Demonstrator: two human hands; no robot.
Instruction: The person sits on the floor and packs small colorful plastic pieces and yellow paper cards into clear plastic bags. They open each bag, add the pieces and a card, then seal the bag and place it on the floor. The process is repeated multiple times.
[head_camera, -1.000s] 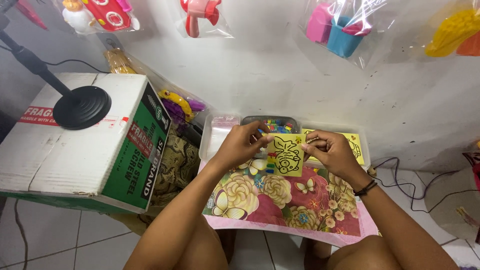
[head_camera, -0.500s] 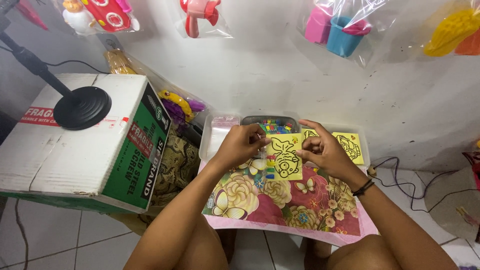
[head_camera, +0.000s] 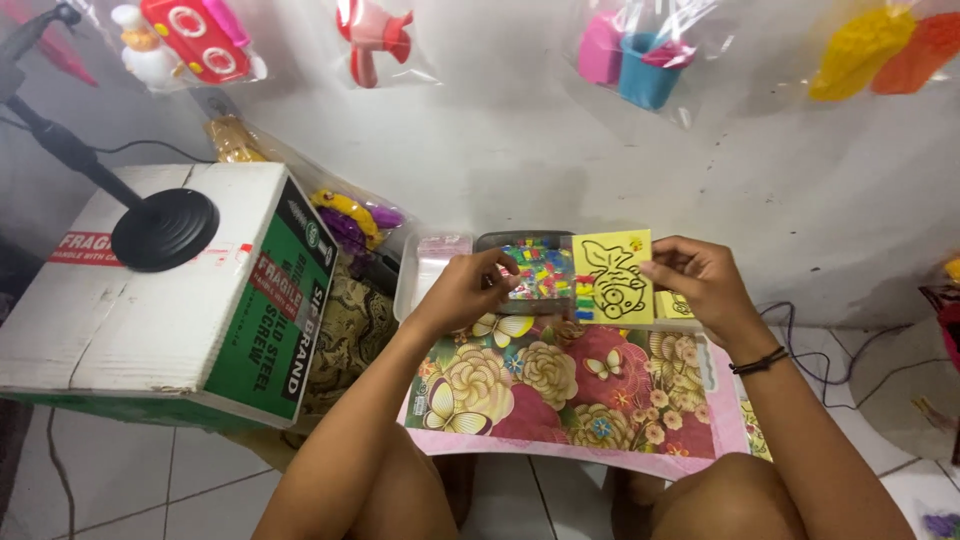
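A white wall (head_camera: 500, 160) stands behind a tiled floor, with bagged plastic toys (head_camera: 630, 45) hung along its top. Largest item: a cardboard box (head_camera: 150, 300) at 9 o'clock, carrying a black round stand base (head_camera: 165, 228). At 6 o'clock a flowered board (head_camera: 570, 390) lies across the person's knees. At 12 o'clock from the board sits a clear tray (head_camera: 425, 270), and beside it a clear packet of coloured beads (head_camera: 540, 272). The left hand (head_camera: 465, 290) is curled, fingertips pinching the packet's left edge. The right hand (head_camera: 700, 278) is partly closed, thumb and fingers gripping the right edge of a yellow card (head_camera: 612, 278) with a black outline drawing, held upright above the board, touching the packet.
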